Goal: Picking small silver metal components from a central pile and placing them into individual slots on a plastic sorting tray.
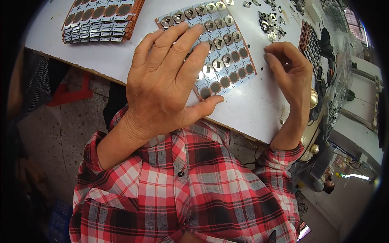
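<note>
My left hand (168,79) lies flat, fingers spread, on a grey panel (227,52) of round sockets, many of them holding small metal parts. The hand covers the panel's left half. My right hand (289,69) hovers just right of the panel with fingers curled and the fingertips pinched near the panel's right edge. Whether it holds a small part I cannot tell. Both sleeves are red plaid.
A stack of similar panels (99,20) on an orange-brown backing lies at the table's far left. Loose metal parts (271,22) are scattered at the far right, beside another brown tray (310,42). The white table (251,109) edge runs diagonally near my body.
</note>
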`<state>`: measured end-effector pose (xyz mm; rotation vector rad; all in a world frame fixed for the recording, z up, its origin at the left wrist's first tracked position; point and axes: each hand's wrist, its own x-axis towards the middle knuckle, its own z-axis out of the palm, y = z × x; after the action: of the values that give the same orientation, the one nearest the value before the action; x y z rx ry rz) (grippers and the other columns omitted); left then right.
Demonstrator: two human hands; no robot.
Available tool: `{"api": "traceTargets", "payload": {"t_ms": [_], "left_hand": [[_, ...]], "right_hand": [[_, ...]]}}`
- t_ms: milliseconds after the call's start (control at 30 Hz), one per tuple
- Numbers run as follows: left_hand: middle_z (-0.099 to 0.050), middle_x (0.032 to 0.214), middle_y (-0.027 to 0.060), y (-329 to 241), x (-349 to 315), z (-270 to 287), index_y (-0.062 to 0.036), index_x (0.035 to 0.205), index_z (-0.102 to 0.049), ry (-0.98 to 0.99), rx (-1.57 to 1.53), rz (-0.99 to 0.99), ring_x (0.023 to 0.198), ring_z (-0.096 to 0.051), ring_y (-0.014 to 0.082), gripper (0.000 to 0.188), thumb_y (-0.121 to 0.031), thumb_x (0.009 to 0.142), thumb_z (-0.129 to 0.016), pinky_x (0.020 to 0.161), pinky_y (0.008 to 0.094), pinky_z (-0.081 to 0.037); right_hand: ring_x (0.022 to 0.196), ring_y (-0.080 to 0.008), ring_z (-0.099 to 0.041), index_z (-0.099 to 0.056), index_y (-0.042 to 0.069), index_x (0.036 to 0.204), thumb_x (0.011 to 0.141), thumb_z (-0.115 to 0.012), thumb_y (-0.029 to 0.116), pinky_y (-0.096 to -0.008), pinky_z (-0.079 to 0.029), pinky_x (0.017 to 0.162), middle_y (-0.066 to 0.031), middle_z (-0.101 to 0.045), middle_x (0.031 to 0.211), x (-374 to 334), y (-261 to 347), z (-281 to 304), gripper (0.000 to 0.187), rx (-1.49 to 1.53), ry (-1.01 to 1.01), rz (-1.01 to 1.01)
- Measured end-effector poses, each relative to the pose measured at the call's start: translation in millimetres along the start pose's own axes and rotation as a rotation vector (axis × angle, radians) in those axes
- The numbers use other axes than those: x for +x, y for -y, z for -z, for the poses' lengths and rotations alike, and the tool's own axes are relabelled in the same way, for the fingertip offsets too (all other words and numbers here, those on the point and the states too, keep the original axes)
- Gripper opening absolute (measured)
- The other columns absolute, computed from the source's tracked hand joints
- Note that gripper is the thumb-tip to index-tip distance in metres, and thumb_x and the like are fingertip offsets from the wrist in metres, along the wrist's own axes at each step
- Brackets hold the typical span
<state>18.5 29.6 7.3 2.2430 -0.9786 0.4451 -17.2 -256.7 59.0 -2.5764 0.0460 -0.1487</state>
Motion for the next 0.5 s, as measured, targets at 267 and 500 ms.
{"api": "traceTargets", "payload": {"t_ms": [267, 500], "left_hand": [[-0.066, 0.139, 0.0168, -0.2, 0.5, 0.2, -0.0028, 0.126, -0.07, -0.004, 0.005, -0.002, 0.132, -0.06, 0.0355, 0.078, -0.042, 0.062, -0.092, 0.11, 0.0495, -0.045], [-0.067, 0.138, 0.0171, -0.9, 2.3, 1.4, -0.0024, 0.125, -0.069, 0.007, 0.008, -0.003, 0.13, -0.061, 0.0363, 0.077, -0.044, 0.064, -0.089, 0.108, 0.049, -0.046]], "right_hand": [[0.075, -0.0038, -0.056, -0.074, 0.002, 0.113, 0.097, -0.071, 0.003, -0.0192, -0.042, 0.064, 0.0029, -0.063, 0.092, -1.3, 23.7, -8.7, 0.016, 0.293, -0.012, -0.002], [0.079, -0.0028, -0.057, -0.072, 0.001, 0.118, 0.101, -0.067, 0.005, -0.0172, -0.045, 0.067, 0.0026, -0.069, 0.091, -4.1, 43.2, -19.5, 0.017, 0.544, 0.129, -0.196]]}}
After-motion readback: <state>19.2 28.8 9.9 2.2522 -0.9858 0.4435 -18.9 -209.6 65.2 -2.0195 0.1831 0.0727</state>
